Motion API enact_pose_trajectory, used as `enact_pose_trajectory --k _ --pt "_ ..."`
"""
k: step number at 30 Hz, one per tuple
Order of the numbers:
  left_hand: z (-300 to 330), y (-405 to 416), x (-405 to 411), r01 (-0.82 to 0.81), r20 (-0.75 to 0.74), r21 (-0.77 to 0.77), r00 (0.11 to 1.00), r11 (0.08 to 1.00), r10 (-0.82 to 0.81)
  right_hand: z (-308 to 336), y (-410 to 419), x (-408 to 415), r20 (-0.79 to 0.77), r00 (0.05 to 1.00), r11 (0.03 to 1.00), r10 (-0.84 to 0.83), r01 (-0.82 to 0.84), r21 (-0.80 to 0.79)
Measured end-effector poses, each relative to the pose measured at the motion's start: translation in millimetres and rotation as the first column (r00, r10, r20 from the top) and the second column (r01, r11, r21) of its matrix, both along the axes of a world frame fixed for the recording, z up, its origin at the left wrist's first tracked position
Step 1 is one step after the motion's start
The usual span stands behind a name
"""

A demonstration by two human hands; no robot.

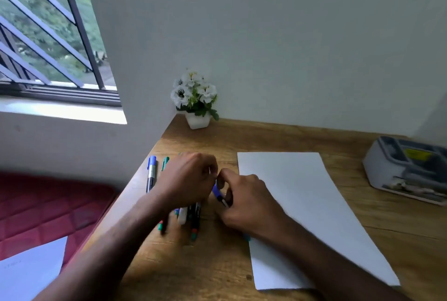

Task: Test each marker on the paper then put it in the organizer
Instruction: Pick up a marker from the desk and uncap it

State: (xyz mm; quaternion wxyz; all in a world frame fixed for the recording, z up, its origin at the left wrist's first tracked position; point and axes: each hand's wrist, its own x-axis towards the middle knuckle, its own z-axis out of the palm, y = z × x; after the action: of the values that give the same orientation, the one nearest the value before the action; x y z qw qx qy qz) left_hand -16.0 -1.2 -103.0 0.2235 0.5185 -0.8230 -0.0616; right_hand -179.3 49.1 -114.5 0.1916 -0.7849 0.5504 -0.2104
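Marker (219,193), blue w/ white tip, gripped between both hands.

Single head-worn wide-angle view, looking forward and down from close above a wooden desk (242,264) (straight edges bowed by the lens), facing the wall corner, with a window (48,46) upper left and both forearms entering from the bottom edge.
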Motion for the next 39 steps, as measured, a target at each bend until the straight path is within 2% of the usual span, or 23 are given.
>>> enact_pose_trajectory --k 2,4,7,10,15,19,25,29,31,33,36,37,39 --pt "10.9 -13.8 -5.4 0.074 -0.02 0.019 0.997 0.997 -0.074 8.9 -2.3 -4.1 -0.019 0.999 0.999 -0.045 0.045 0.006" --pt "21.0 -29.2 -12.6 0.181 -0.098 0.03 0.979 0.983 -0.178 20.2 -5.7 -14.2 0.045 0.994 0.995 -0.097 0.095 0.031" --pt "26.8 -45.0 -27.1 0.355 -0.218 0.068 0.917 0.932 -0.333 32.9 -15.1 -39.9 0.045 0.988 0.989 -0.15 0.15 -0.013" --pt "20.9 -50.0 -36.6 0.481 -0.262 0.085 0.856 0.873 -0.446 33.6 -24.3 -59.4 0.025 0.991 0.988 -0.132 0.134 -0.073" --pt "12.4 -59.0 -42.5 0.506 -0.267 0.035 0.836 0.862 -0.48 23.7 -35.1 -67.0 -0.034 0.997 0.986 -0.065 0.058 -0.158" --pt "16.2 -59.9 -35.0 0.567 -0.358 0.088 0.785 0.819 -0.505 20.2 -41.5 -77.5 -0.119 0.986 0.97 -0.114 0.084 -0.23" --pt "11.3 -57.7 -37.5 0.551 -0.362 0.142 0.802 0.822 -0.475 19.4 -35.0 -81.3 -0.218 0.958 0.93 -0.185 0.099 -0.355" --pt "14.9 -55.8 -36.0 0.556 -0.348 0.159 0.805 0.816 -0.481 18.1 -34.5 -80.8 -0.192 0.957 0.935 -0.22 0.15 -0.32" --pt "15.9 -55.9 -35.5 0.532 -0.305 0.154 0.827 0.832 -0.472 16.0 -34.9 -84.0 -0.189 0.96 0.96 -0.207 0.162 -0.228" --pt "14.1 -60.4 -31.5 0.452 -0.245 0.132 0.877 0.882 -0.412 12.0 -36.9 -92.2 -0.114 0.978 0.978 -0.172 0.157 -0.136" --pt "6.6 -68.7 -23.8 0.265 -0.219 0.154 0.949 0.952 -0.228 8.2 -39.8 -103.1 0.201 0.97 0.959 -0.133 0.177 -0.219" --pt "4.4 -69.1 -23.0 0.211 -0.22 0.183 0.961 0.96 -0.17 8.8 -40.2 -105.6 0.341 0.931 0.953 -0.128 0.211 -0.219" --pt "0.4 -70.5 -22.7 0.142 -0.232 0.246 0.969 0.959 -0.084 12.2 -39.1 -106.0 0.611 0.783 0.973 -0.113 0.213 -0.094"
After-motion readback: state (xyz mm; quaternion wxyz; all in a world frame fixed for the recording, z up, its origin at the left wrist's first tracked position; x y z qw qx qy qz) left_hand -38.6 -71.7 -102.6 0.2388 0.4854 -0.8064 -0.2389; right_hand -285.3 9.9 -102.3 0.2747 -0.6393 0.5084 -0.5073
